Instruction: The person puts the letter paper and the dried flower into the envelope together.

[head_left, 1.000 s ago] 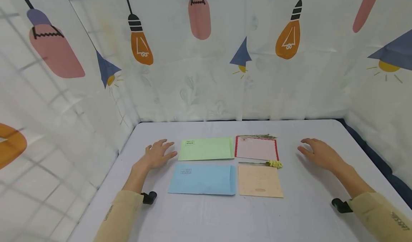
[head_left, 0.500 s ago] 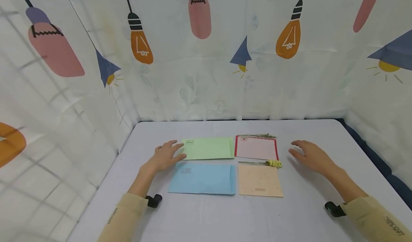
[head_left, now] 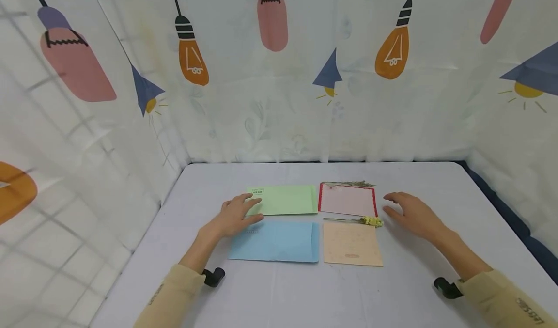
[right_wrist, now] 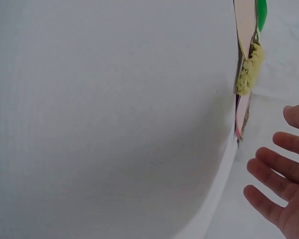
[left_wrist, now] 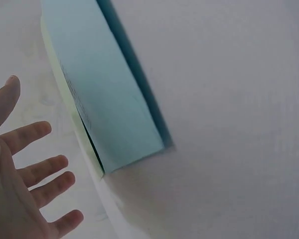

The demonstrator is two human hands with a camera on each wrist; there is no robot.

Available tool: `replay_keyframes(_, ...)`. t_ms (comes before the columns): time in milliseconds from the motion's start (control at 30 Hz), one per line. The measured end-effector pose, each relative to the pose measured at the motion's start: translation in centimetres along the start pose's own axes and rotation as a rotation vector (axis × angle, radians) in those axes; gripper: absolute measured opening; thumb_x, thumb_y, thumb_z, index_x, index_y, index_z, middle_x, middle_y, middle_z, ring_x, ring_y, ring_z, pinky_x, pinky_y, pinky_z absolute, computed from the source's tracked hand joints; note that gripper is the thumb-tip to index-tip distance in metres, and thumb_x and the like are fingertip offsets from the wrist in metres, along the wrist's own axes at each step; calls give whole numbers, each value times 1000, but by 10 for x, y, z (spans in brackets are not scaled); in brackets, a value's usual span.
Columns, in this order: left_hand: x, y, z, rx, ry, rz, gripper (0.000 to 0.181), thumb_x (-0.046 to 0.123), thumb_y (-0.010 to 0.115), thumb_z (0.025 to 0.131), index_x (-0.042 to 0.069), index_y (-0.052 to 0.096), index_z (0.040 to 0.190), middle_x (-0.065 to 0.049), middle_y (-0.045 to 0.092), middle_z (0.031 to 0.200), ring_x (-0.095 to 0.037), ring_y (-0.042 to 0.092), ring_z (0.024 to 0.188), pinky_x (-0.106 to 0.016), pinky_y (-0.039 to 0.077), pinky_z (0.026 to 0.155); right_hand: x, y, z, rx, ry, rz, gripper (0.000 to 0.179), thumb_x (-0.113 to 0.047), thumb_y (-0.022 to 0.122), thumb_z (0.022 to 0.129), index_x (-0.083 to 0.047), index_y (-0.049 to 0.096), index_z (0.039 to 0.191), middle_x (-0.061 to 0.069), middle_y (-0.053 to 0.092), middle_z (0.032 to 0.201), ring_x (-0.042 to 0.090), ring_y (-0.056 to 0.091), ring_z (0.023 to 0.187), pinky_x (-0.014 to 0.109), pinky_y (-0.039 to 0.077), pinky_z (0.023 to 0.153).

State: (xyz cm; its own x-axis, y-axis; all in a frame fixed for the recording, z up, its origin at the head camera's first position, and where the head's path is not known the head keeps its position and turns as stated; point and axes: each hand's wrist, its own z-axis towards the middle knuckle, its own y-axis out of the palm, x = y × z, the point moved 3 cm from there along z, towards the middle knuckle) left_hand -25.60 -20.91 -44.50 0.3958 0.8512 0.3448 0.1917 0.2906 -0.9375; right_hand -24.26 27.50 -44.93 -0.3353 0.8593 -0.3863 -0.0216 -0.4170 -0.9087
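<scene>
My left hand, fingers spread, hovers over the left ends of a green envelope and a blue envelope. It holds nothing; the left wrist view shows its fingers apart from the blue envelope. To the right of the papers hangs my right hand, empty, its fingers pointing left. Nearest to it are a pink card with a red border and a yellow flower on a thin stem. A tan card or envelope lies below the flower. A dried green sprig lies along the pink card's top edge.
Everything lies on a table with a white cloth. A white curtain printed with lamps and bulbs stands behind the table and along its sides. Both wrists carry small black cameras, the left camera and the right camera.
Both hands have moved inward: the left one rightward over the envelopes' left ends, the right one leftward toward the pink card and yellow flower. The papers and flowers have stayed in place.
</scene>
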Motion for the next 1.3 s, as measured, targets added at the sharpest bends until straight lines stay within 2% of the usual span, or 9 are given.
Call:
replay_keyframes(200,13,3,-3,-5,43,-29,63,52,55,104,13,50,153,-22,38,157,-41,34,145,-68,23,110,-13,3,2,18,-29,0,37,-19,70,99,4,66,128,24,65,127,43,61,116,61,49,95)
replay_keyframes(367,28,4,-2,-11,85,-53,63,50,56,104,13,49,154,-20,38,157,-37,33,146,-64,23,112,-22,5,2,53,-84,20,33,-15,72,97,4,68,125,21,68,122,41,63,113,58,52,92)
replay_keyframes(533,42,6,0,-18,128,-62,62,50,57,104,13,49,154,-19,39,157,-34,33,147,-62,23,112,-33,11,3,86,-172,99,29,-13,72,97,4,69,121,16,70,114,34,65,103,52,55,85)
replay_keyframes(733,55,9,1,-54,135,-32,63,51,57,103,17,48,155,-16,38,158,-32,32,148,-60,22,114,-50,22,7,84,-241,179,26,-12,72,97,1,70,119,11,71,116,28,67,100,46,54,82)
replay_keyframes(867,60,13,0,-66,144,-17,63,52,57,103,18,47,155,-14,39,158,-31,32,148,-61,23,114,-63,30,7,84,-253,248,23,-10,73,96,0,70,117,9,72,113,23,67,98,42,56,81)
replay_keyframes(1100,70,18,1,-108,166,-46,64,54,57,102,22,45,157,-12,38,159,-29,32,148,-61,22,115,-84,44,7,63,-262,410,16,-3,72,95,0,71,111,-3,70,101,12,64,87,26,57,72)
replay_keyframes(1200,74,19,1,-112,187,-53,65,54,57,102,21,45,157,-14,38,159,-31,32,148,-62,22,114,-91,48,8,38,-258,444,15,-5,72,95,-1,71,109,-4,70,99,11,64,86,27,57,73)
replay_keyframes(1300,78,19,2,-123,199,-60,66,53,58,102,19,44,158,-16,37,159,-32,31,148,-63,22,113,-96,53,9,-12,-218,487,16,-9,71,97,-2,71,111,-5,70,98,12,64,87,27,57,74)
